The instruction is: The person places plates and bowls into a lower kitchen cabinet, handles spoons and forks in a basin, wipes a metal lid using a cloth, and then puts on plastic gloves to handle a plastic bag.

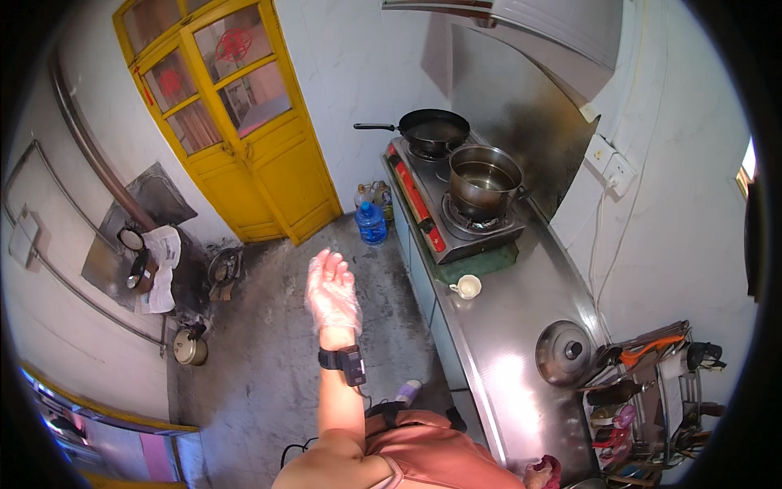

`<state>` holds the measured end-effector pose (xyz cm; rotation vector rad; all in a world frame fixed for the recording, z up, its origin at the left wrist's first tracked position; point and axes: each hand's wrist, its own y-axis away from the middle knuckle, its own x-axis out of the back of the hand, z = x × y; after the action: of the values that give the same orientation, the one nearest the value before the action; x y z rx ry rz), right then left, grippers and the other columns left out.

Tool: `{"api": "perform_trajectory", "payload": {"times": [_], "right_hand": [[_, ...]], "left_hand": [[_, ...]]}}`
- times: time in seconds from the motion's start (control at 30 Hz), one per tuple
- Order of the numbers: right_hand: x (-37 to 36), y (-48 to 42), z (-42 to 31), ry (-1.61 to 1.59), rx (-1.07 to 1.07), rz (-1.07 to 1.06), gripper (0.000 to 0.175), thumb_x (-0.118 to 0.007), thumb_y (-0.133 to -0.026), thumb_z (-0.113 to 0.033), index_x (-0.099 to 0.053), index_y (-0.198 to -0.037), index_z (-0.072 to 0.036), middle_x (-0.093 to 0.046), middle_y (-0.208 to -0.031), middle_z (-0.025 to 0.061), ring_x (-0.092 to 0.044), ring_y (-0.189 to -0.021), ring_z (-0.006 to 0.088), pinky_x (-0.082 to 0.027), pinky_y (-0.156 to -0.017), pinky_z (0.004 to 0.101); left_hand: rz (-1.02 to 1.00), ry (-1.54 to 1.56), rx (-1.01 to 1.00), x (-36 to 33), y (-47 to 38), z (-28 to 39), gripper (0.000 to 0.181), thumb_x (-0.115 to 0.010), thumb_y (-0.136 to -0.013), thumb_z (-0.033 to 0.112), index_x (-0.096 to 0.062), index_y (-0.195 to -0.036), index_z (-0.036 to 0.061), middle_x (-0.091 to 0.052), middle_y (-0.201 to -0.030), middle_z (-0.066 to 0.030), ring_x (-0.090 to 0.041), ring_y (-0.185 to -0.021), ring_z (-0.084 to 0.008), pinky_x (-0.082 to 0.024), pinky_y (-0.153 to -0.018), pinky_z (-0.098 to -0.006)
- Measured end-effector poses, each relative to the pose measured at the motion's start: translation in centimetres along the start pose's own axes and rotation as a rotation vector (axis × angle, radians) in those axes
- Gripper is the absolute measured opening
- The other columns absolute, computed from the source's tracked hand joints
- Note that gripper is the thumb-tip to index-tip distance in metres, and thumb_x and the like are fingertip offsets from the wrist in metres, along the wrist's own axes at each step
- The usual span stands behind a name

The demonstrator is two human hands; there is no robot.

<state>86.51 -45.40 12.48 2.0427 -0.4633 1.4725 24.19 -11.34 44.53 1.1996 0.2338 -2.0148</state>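
Note:
My left hand point(334, 293), in a clear plastic glove, is raised above the floor with its palm turned up. Its fingers are slightly curled and hold nothing. A black strap with a small device point(351, 365) circles that wrist. At the bottom edge, my right hand point(537, 475) is partly cut off beside the steel counter point(498, 348). A dark red cloth point(555, 470) bunches against its fingers and appears gripped. On the counter are a white cup point(468, 286) and a metal pot lid point(563, 353) with a black knob.
A gas stove point(446, 235) carries a steel pot point(486, 177) and a black frying pan point(434, 127). Utensils crowd a rack point(672, 391) at right. A blue plastic bottle point(371, 224) stands by the cabinet. Yellow doors point(275, 159) are behind; a pressure cooker point(190, 347) sits left.

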Motion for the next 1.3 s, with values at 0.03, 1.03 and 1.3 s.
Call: {"api": "perform_trajectory", "payload": {"times": [0.03,1.03,1.3], "right_hand": [[-0.3,0.6,-0.5,0.006,-0.054,0.062,0.060,-0.081,-0.076,-0.033,-0.064,-0.131,-0.018,-0.050,-0.150,0.0248,-0.058,-0.123,0.0437,-0.053,-0.091,0.0586],[0.0,-2.5,0.3,-0.511,-0.149,0.356,0.048,-0.084,-0.076,-0.027,-0.069,-0.118,-0.009,-0.077,-0.105,0.0185,-0.073,-0.100,0.0368,-0.057,-0.087,0.0475],[-2.6,-3.2,-9.1,0.025,-0.162,0.177,0.060,-0.074,-0.074,-0.017,-0.058,-0.130,-0.004,-0.070,-0.109,0.0248,-0.063,-0.107,0.0503,-0.052,-0.093,0.0562]], "left_hand": [[-0.018,-0.003,0.014,-0.6,0.1,-0.2,0.024,-0.065,-0.102,0.027,-0.070,-0.116,0.0078,-0.071,-0.099,-0.0039,-0.063,-0.087,-0.0153,-0.052,-0.077,-0.0275],[-0.178,-0.069,-0.040,1.5,-1.9,2.7,0.026,-0.066,-0.101,0.028,-0.069,-0.119,0.0092,-0.070,-0.104,-0.0013,-0.063,-0.090,-0.0133,-0.052,-0.079,-0.0293],[-0.106,-0.073,0.023,2.3,-2.4,-0.3,0.021,-0.065,-0.102,0.022,-0.069,-0.117,0.0080,-0.071,-0.097,0.0007,-0.063,-0.080,-0.0108,-0.052,-0.070,-0.0247]]}}
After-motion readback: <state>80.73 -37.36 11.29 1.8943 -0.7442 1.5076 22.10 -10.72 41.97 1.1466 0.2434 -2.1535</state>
